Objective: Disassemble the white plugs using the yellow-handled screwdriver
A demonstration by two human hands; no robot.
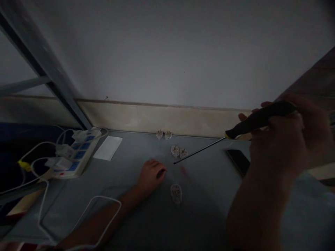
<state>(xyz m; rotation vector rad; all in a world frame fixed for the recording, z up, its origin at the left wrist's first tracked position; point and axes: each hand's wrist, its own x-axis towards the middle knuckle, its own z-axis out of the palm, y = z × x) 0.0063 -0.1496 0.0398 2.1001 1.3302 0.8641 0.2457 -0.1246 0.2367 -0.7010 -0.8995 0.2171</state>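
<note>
My right hand (280, 139) is raised at the right, its fingers wrapped around the black handle of a long screwdriver (200, 150). The slim metal shaft slants down to the left, with its tip over the table between the small plugs and my left hand (152, 176). That left hand lies on the table with curled fingers; a dark spot shows at the fingertips, too dim to name. Just right of it is a pale plug (176, 193), pins showing. Farther back sit a pair of similar plugs (175, 150), (183, 153) and another pair by the wall (159, 134), (168, 135).
A white power strip (81, 157) with blue sockets and chargers plugged in stands at the left, beside a white paper (108, 147). A white cable (104, 197) loops over my left forearm. A dark phone (238, 162) lies near my right wrist. The wall (167, 62) closes off the back.
</note>
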